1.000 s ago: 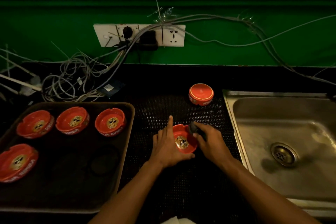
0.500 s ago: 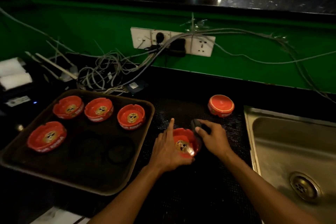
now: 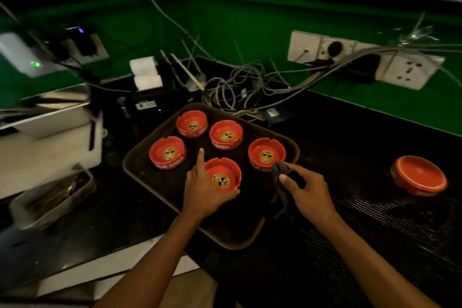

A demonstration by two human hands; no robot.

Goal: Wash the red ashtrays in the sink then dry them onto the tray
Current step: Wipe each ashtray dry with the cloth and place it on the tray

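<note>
A person stands at a dark table in dim light, both bare forearms reaching forward over a brown tray. The left hand wraps around a red ashtray that sits upright over the near middle of the tray; its thumb curls along the near rim and its forefinger points straight ahead past the far rim. Whether the ashtray rests on the tray or is just above it cannot be told. The right hand is clenched around a dark cloth, which bunches at the fingertips and hangs down below the palm, just beside the held ashtray.

Four more red ashtrays stand upright on the tray, apart from each other: one at the far left, one to its right, one at the left edge and one at the right edge, close to the cloth. Each shows a gold emblem in its bowl.

Well to the right, off the tray, another red ashtray lies upside down on the black ribbed mat.

Behind the tray, a tangle of grey cables runs up to white wall sockets on a green wall.
</note>
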